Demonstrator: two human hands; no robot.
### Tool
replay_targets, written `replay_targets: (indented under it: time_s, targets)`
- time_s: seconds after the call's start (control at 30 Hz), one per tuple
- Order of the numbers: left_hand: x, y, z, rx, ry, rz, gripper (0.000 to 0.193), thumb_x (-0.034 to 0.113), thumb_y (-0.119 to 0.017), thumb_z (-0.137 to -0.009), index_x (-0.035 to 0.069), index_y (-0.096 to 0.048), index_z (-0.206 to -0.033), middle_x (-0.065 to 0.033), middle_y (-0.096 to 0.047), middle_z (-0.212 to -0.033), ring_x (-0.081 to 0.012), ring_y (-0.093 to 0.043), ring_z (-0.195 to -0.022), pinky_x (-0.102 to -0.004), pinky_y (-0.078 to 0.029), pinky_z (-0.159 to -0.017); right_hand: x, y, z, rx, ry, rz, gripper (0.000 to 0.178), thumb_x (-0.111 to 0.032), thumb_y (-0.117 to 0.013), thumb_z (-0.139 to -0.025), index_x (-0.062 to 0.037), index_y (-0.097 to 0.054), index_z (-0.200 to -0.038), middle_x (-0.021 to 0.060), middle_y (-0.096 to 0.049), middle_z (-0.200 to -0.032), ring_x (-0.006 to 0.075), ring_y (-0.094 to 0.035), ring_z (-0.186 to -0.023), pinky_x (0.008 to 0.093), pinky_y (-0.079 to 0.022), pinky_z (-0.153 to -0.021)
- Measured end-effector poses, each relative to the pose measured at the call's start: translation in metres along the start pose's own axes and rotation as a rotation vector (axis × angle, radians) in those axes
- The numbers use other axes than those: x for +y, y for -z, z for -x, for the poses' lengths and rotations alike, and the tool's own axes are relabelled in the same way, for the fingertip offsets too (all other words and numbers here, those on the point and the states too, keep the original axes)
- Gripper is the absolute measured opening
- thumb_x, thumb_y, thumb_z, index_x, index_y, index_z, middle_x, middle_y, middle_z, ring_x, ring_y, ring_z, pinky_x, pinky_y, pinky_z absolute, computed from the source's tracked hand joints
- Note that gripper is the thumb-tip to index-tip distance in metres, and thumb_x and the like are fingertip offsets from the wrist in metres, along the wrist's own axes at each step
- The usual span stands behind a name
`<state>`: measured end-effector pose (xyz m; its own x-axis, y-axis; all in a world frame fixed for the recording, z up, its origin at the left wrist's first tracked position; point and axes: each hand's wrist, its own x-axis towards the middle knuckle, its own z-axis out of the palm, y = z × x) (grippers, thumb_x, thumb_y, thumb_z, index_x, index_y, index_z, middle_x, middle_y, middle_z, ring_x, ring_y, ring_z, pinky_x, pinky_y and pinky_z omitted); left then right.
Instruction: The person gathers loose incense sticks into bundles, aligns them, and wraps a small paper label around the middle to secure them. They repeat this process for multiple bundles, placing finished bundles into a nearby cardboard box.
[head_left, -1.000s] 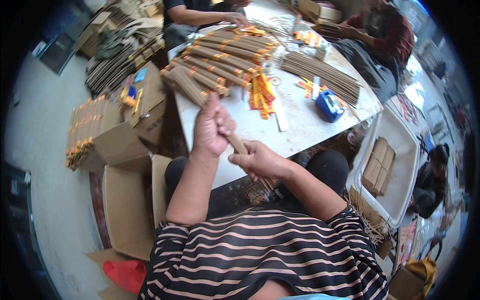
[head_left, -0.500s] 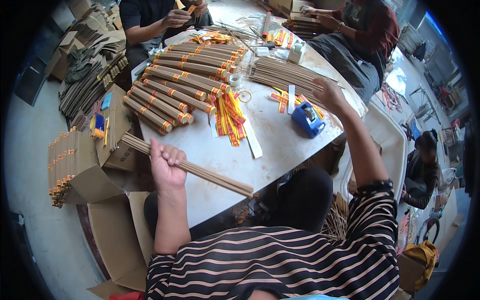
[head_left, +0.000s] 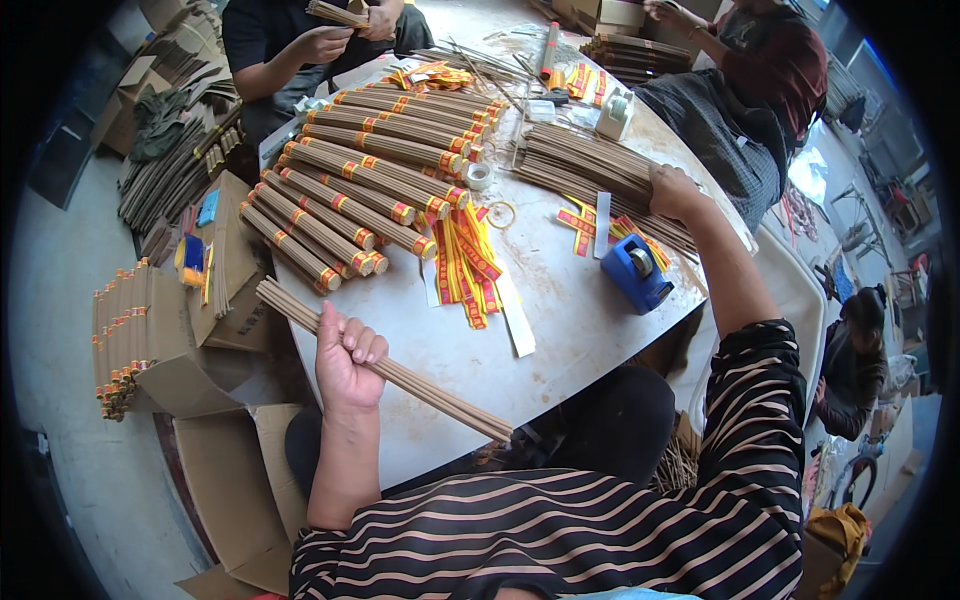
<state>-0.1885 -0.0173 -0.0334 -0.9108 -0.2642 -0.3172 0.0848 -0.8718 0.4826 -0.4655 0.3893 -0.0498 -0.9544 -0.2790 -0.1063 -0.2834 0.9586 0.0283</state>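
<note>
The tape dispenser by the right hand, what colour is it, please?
Blue; the tape dispenser shows best in the head view.

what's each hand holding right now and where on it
The left hand is closed in a fist around a bundle of thin brown sticks, nearer its far end. The right hand rests on a loose pile of sticks; a closed grip cannot be told.

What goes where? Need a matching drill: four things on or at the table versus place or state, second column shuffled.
1 loose stick bundle
2 blue tape dispenser
3 unbanded stick pile
4 banded bundles

a stacked in rows, table's left part
b under right hand
c gripped in left hand
d standing free near the right forearm

Pairs: 1-c, 2-d, 3-b, 4-a
</note>
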Motion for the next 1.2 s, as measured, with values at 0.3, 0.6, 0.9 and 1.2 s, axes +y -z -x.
replay_targets:
  time_s: [0.3,0.6,0.9,1.2]
  targets:
    - [-0.001,0.002,0.001,0.029,0.01,-0.011,0.037,0.033,-0.052,-0.091,0.016,-0.042,-0.059,0.0039,-0.038,-0.049,-0.0072,-0.034,-0.038,-0.0223,-0.029,-0.039,0.007,-0.002,-0.003,-0.035,0.02,-0.018,0.027,-0.01,-0.058,-0.066,0.0003,-0.061,-0.091,0.0225,-0.061,-0.095,0.0365,-0.058,-0.093,0.0395,-0.047,-0.083]
    - [-0.001,0.001,0.003,0.05,0.009,-0.018,0.037,0.032,-0.053,-0.091,0.016,-0.042,-0.06,0.004,-0.038,-0.049,-0.0072,-0.033,-0.038,-0.0226,-0.029,-0.039,0.021,0.007,0.004,0.051,-0.02,-0.174,0.03,-0.015,-0.059,-0.067,-0.0043,-0.063,-0.094,0.0208,-0.061,-0.095,0.0347,-0.058,-0.091,0.0376,-0.046,-0.08]
    - [0.001,0.004,0.009,0.059,-0.001,0.005,0.036,0.033,-0.054,-0.09,0.016,-0.042,-0.06,0.004,-0.038,-0.049,-0.0076,-0.033,-0.039,-0.0227,-0.029,-0.039,0.025,0.023,0.018,0.109,0.005,-0.297,0.025,-0.018,-0.06,-0.073,-0.0044,-0.059,-0.093,0.0193,-0.062,-0.086,0.0336,-0.059,-0.083,0.0392,-0.045,-0.074]
    - [0.006,0.005,0.02,0.01,-0.007,0.01,0.034,0.034,-0.058,-0.087,0.015,-0.043,-0.064,0.0002,-0.043,-0.056,-0.0095,-0.039,-0.046,-0.0231,-0.033,-0.044,-0.005,0.061,0.055,0.018,0.012,-0.684,0.02,-0.02,-0.059,-0.084,-0.0004,-0.054,-0.083,0.0086,-0.056,-0.068,0.0159,-0.054,-0.061,0.0308,-0.044,-0.059]
